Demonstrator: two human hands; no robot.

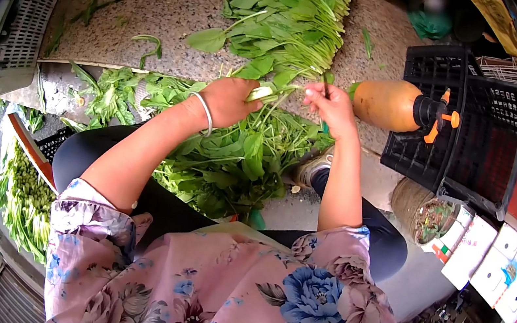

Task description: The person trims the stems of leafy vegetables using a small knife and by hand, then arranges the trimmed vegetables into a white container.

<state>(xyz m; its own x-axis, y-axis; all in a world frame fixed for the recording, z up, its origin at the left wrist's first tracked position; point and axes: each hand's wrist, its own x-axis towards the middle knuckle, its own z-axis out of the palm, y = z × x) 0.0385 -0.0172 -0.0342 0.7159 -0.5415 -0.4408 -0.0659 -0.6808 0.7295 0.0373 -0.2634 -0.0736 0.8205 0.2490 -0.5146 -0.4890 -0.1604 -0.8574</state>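
Observation:
My left hand [228, 102], with a bangle at the wrist, is closed around leafy green stems [261, 92] whose pale cut ends point right. Opposite it, my right hand [333, 110] is closed, thumb and finger pinched by the tip of a thin stem. A thin dark tool, possibly a small knife [327, 89], pokes out above its fingers, and a green bit shows below them. Just beyond my hands, a stack of leafy greens [291, 24] lies on the stone slab, stems to the right. Beneath my hands is a heap of loose greens [231, 164].
An orange spray bottle [385, 105] lies at the right, against black plastic crates [484, 134]. A woven basket [414, 206] and white boxes [502, 262] stand below them. To the left are a grey crate [31, 17] and bundled greens [25, 198]. Loose leaves [149, 47] dot the speckled slab [182, 2].

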